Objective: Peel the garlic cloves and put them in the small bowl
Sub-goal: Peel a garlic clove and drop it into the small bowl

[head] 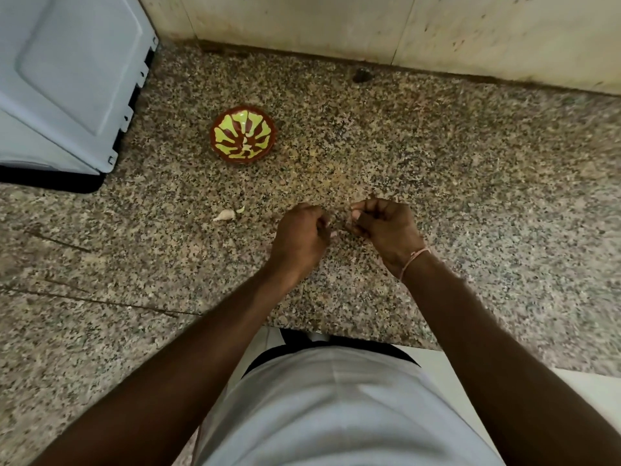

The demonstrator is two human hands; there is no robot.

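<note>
**Hands mid-peel over counter, clove mostly hidden**

Left hand (302, 230) and right hand (383, 227) sit close together at frame centre, both with fingers curled inward, fingertips facing each other across a small gap. Whatever they pinch is almost fully hidden by the fingers; likely a garlic clove being worked, but cannot confirm from this view. Right wrist wears a thin pink thread band (415, 258).

Small bowl (242, 134), red-brown with yellow-green petal pattern, stands on the speckled granite counter (470, 196) at about 11 o'clock from the hands, well apart. Something pale lies near its middle, maybe a peeled clove, too small to tell. One loose garlic clove (224, 215) lies at 9 o'clock from the left hand, with a small pale scrap (240, 209) just beside it, skin or clove fragment, unclear.

Step, as judged: peeling a clove, skin not visibly off yet. Next move likely calls for stripping the skin, then a reach to 11 o'clock to drop the clove in the bowl, then picking up the loose clove at 9 o'clock.

Grey appliance (67, 79) at 10 o'clock corner. No brands, labels or readable writing anywhere.
</note>
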